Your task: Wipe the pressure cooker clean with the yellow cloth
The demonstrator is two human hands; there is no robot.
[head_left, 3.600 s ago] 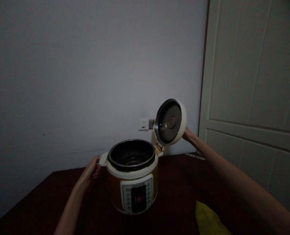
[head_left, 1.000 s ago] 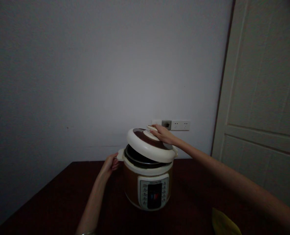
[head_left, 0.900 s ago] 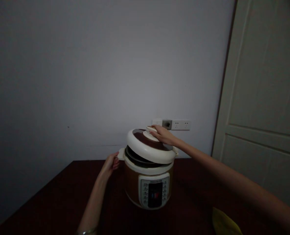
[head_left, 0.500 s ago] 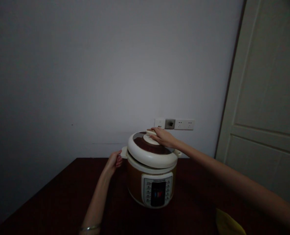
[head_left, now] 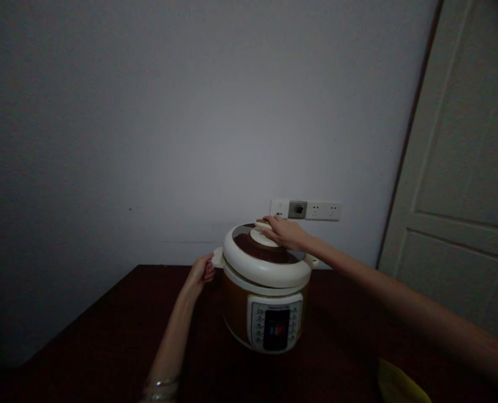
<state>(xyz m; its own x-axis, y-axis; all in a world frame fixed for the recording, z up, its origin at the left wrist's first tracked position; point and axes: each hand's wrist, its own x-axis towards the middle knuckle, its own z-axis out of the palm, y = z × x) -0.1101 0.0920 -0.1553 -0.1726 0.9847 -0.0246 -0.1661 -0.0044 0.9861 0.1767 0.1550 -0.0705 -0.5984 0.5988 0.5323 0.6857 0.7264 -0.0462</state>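
Note:
A brown and cream electric pressure cooker (head_left: 269, 302) stands on a dark wooden table (head_left: 106, 347), its control panel (head_left: 276, 328) facing me. The cream-rimmed lid (head_left: 265, 260) lies closed on the pot. My right hand (head_left: 284, 233) rests on the lid's top handle, fingers curled over it. My left hand (head_left: 200, 274) grips the cooker's left side handle (head_left: 217, 257).
A white wall outlet strip (head_left: 306, 210) sits on the grey wall behind the cooker. A pale panelled door (head_left: 462, 168) fills the right side. A yellow-green object (head_left: 400, 386) lies at the table's near right corner.
The lid, upright and open at first, has been swung down by my right hand and now sits closed on the pot. My left hand has stayed at the side handle.

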